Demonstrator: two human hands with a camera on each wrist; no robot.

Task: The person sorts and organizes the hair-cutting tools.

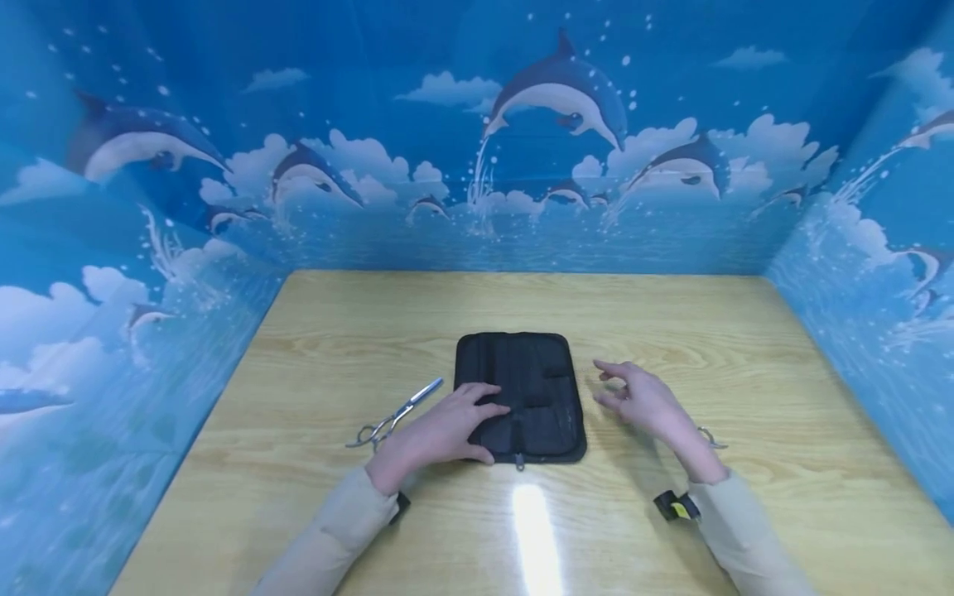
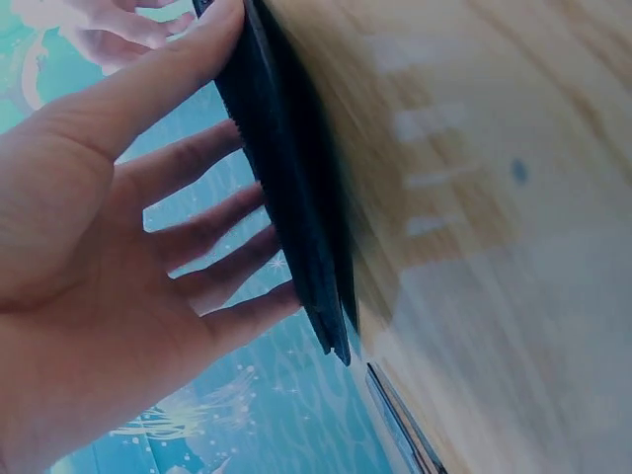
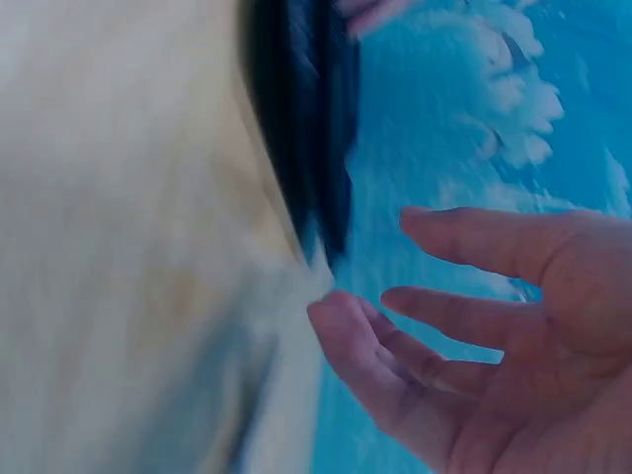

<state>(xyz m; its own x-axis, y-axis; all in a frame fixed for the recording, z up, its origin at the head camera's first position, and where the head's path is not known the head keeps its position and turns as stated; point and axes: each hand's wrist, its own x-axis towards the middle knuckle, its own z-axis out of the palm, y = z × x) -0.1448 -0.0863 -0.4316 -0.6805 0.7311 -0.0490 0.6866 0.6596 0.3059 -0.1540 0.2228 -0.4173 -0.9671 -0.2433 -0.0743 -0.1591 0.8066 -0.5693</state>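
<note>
A black zippered case lies opened out flat on the table, its inside with pockets and loops facing up. My left hand rests on the case's left part, fingers spread and fairly straight. In the left wrist view, the thumb and fingertips touch the case along its near edge and top. My right hand hovers to the right of the case, fingers loosely bent with nothing between them. Silver hair scissors lie to the left of the case, beside my left hand.
A metal finger ring of another tool shows from under my right forearm, which hides the rest. The wooden table is bounded at the back and sides by blue dolphin-print sheets. A zipper pull hangs at the case's near edge.
</note>
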